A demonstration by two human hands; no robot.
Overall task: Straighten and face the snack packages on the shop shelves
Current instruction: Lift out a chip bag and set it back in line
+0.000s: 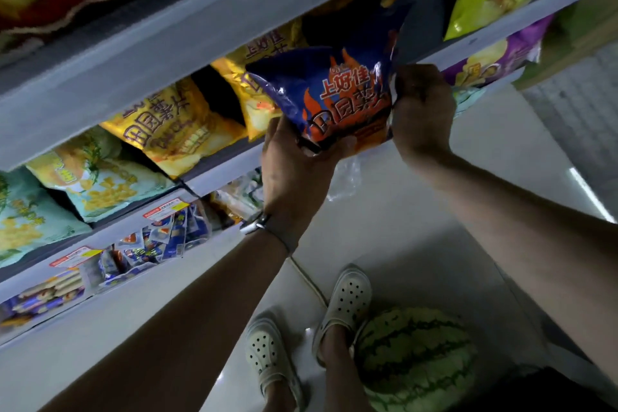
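**Blue bag held at the shelf mouth**

Head view: we hold the blue bag at frame centre with both hands. The left hand grips its lower edge from below; the right hand pinches its right-hand seam. The bag sits between the hands, printed face towards us, its long axis tilted from lower right up to upper left. Behind it is a dark gap, with yellow bags to the left. The upper shelf hangs close above, so we judge headroom tight. Open floor lies below, with a watermelon by our feet.
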